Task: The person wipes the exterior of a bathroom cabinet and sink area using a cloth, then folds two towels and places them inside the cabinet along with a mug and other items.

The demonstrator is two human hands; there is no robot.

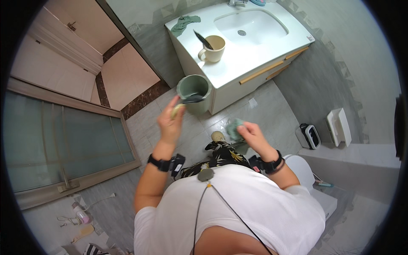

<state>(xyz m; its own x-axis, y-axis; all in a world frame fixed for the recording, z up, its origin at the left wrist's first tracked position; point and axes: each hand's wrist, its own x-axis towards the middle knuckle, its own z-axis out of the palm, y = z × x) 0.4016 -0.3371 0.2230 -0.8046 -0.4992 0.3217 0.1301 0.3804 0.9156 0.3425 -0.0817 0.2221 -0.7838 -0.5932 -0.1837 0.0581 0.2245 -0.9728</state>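
Observation:
My left hand (pixel 170 124) grips the pale yellow handle of a utensil with a dark, blurred head (pixel 193 99); its exact kind I cannot make out. That head shows in front of a green round bin (pixel 194 80) beside the vanity cabinet. A blurred, crumpled green cloth (pixel 234 129) is bunched in my right hand (pixel 253 137), lower and farther right. On the white countertop (pixel 238 68) a cream mug (pixel 216 51) stands upright with a dark-headed object (pixel 203 39) leaning in it. Another green cloth (pixel 185 23) lies crumpled at the counter's far left.
Ahead is a white sink (pixel 255 27) under a tap (pixel 237 2). Wooden-handled drawers (pixel 263 72) face me. A small black-and-white bin (pixel 309 136) and a toilet (pixel 301 168) stand at the right. To the left are a frosted glass door (pixel 68 144) and a doorway.

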